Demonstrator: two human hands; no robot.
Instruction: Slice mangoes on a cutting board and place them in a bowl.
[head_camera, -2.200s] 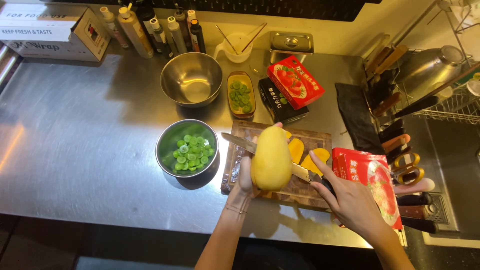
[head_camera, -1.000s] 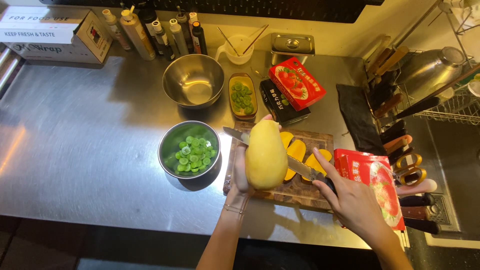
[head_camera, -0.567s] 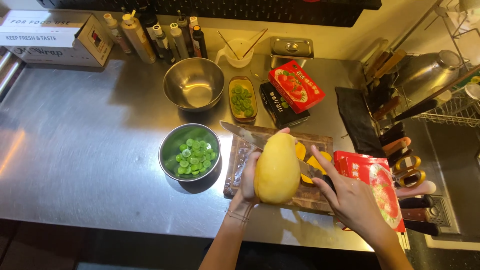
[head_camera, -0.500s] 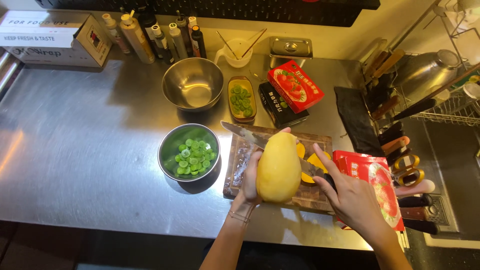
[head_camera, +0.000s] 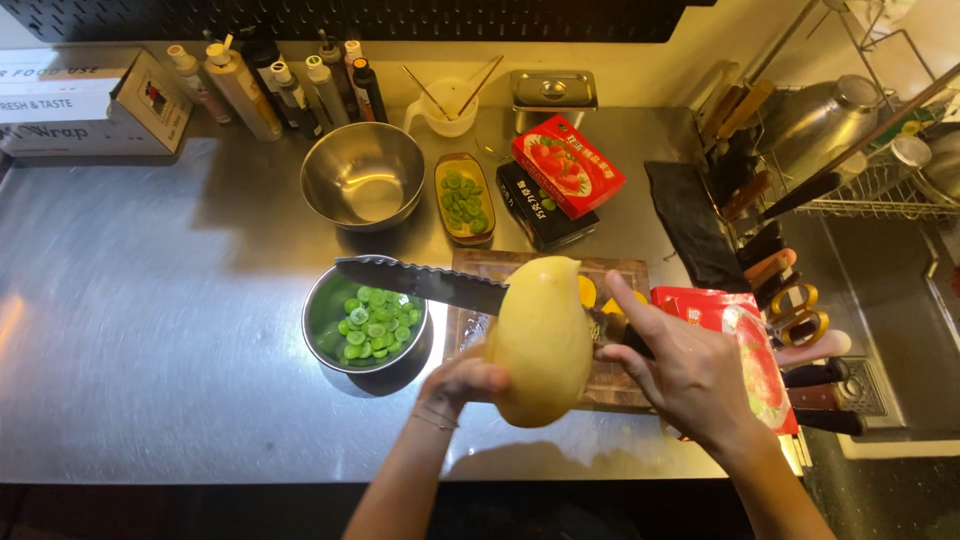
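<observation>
My left hand holds a large peeled yellow mango upright over the wooden cutting board. My right hand grips the handle of a long serrated knife. Its blade runs left behind the mango and reaches over a steel bowl of green slices. Yellow mango pieces lie on the board behind the fruit, partly hidden.
An empty steel bowl, a small oval dish of green slices, a red box and a black box stand behind the board. Sauce bottles line the back. Right: a red packet, a knife rack.
The mango has been raised and tilted more upright in my left hand. The knife blade has swung up and left, now reaching over the bowl of green slices.
</observation>
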